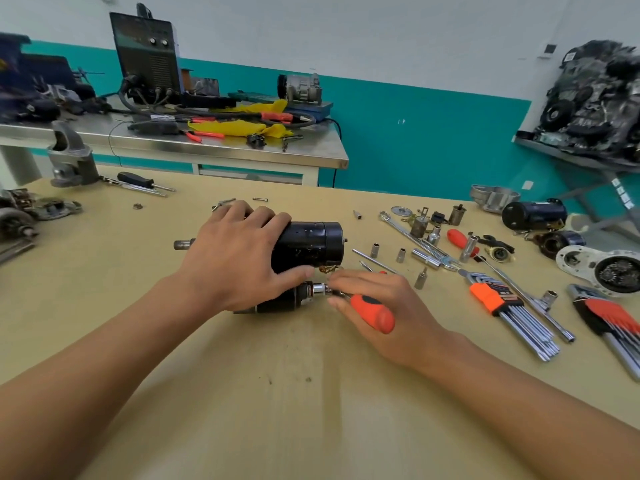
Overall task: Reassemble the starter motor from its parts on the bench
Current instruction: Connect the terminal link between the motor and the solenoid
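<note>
Frame centre: left hand [239,251] clamped over starter motor [311,244] on bench [242,375]; right hand [377,306] grips orange-handled driver [372,308], socket [318,289] on motor terminal

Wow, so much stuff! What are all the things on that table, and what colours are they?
black cylindrical starter motor: one, black, bench middle, lying on its side
orange-handled socket driver: one, orange and black, silver socket against the motor's near end
hex key sets: two, silver in orange holders, right side
small loose sockets: several, silver, right of the motor
black-handled screwdriver: one, black, far left
tan workbench: one, tan, under everything
left hand: one, grips the motor
right hand: one, holds the driver
</note>
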Available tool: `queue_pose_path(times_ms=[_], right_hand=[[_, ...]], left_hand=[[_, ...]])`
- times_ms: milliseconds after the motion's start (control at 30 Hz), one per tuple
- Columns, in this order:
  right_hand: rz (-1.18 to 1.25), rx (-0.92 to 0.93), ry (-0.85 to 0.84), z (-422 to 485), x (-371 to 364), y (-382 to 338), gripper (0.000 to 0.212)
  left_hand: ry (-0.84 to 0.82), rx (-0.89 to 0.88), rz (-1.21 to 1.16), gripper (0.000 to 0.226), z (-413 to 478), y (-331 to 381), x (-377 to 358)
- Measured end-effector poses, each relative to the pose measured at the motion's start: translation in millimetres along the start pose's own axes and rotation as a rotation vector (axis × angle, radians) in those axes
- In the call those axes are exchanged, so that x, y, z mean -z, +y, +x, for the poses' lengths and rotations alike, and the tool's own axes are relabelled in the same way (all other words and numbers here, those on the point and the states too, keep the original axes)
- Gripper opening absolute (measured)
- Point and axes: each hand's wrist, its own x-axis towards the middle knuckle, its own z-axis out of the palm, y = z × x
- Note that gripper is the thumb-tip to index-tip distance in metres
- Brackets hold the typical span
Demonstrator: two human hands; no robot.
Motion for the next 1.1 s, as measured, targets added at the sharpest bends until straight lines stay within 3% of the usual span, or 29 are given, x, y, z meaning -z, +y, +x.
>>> queue_pose_path(times_ms=[200,433,567,700,833,1033,1100], right_hand=[[-0.171,0.127,-0.006,0.3,-6.6,2.0,0.008],[-0.371,0.326,-0.113,6.7,2.3,16.0,0.015],[-0.302,0.345,-0.071,7.1,-2.5,16.0,0.007],[-0.109,0.177,-0.085,13.6,-2.6,13.8,0.013],[0.118,-0.227,-0.120,22.1,3.2,11.5,0.030],[0.139,-0.374,-0.216,36.9,9.1,-4.4,0.034],[0.140,-0.404,-0.239,41.3,11.3,-6.3,0.025]], left_hand=[[-0.070,-0.069,0.128,0.130,-7.6,3.0,3.3],[-0.034,-0.004,0.193,0.128,-8.7,17.1,-2.6],[-0.001,0.018,0.190,0.121,-8.4,21.3,-4.6],[-0.009,0.032,0.197,0.117,-8.7,21.7,-5.1],[-0.007,0.040,0.192,0.109,-8.4,22.7,-4.3],[-0.003,0.037,0.194,0.105,-8.5,23.0,-3.7],[-0.001,0.039,0.195,0.105,-8.4,23.0,-3.5]])
